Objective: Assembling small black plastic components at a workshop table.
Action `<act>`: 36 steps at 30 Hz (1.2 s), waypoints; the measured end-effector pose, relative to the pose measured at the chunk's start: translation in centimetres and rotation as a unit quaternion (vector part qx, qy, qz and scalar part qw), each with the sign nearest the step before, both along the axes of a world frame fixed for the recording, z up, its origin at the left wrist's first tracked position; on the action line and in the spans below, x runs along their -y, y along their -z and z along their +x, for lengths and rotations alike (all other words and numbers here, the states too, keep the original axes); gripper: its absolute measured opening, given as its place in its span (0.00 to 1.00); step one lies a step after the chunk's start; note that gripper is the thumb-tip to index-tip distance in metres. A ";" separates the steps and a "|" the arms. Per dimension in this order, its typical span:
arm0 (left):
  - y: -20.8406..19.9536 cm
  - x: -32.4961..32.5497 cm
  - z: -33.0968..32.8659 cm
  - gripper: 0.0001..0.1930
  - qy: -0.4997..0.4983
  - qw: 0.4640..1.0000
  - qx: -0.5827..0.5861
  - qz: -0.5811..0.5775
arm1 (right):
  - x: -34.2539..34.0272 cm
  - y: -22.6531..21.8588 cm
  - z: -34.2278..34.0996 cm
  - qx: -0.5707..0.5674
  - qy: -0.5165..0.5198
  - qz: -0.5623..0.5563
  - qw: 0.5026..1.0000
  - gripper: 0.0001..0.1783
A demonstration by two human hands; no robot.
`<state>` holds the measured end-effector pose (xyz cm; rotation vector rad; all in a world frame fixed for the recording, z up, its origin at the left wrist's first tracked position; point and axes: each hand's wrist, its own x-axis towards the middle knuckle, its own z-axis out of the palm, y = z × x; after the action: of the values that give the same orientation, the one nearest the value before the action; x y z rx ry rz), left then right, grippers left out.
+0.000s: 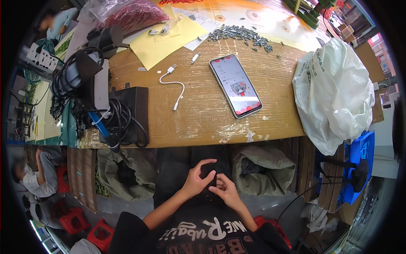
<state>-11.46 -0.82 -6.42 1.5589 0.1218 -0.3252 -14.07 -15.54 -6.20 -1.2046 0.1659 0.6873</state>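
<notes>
- Right now your left hand and right hand sit together in your lap, near the table edge, fingers curled round a small dark object; I cannot tell what it is.
- Judging by this, you're working it by hand; the next move needs a steady pinch.
- Far right: a bulging white plastic bag.
- Far left: yellow paper sheets.
- Centre: a smartphone, beside a white adapter cable.

Phone on table, near middle; short adapter cable just left of it. Box with coiled cords at table's left edge, bagged bundle at right edge. Heap of small metal parts behind phone, paper sheets left of heap. Left hand and right hand touching, in lap below table's near edge, sack to their right
</notes>
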 end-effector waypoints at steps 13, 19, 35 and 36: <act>0.1 0.5 -0.1 0.17 0.066 0.997 -0.013 0.024 | 1.7 0.5 0.0 0.028 -0.032 -0.041 0.998 0.17; 0.2 0.8 -0.3 0.18 0.043 0.998 -0.030 -0.027 | 2.1 -0.7 0.2 0.042 -0.034 -0.059 0.997 0.17; -3.9 -0.2 0.2 0.19 0.016 0.996 -0.015 -0.082 | 1.7 -4.9 1.1 0.091 -0.063 -0.069 0.991 0.13; -3.9 -0.3 0.2 0.19 0.019 0.997 -0.018 -0.075 | 1.6 -5.0 1.1 0.091 -0.063 -0.070 0.991 0.13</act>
<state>-11.27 -0.48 -2.50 1.4084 0.0929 -0.3833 -12.96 -17.11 -1.20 -1.4148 -0.0157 0.6808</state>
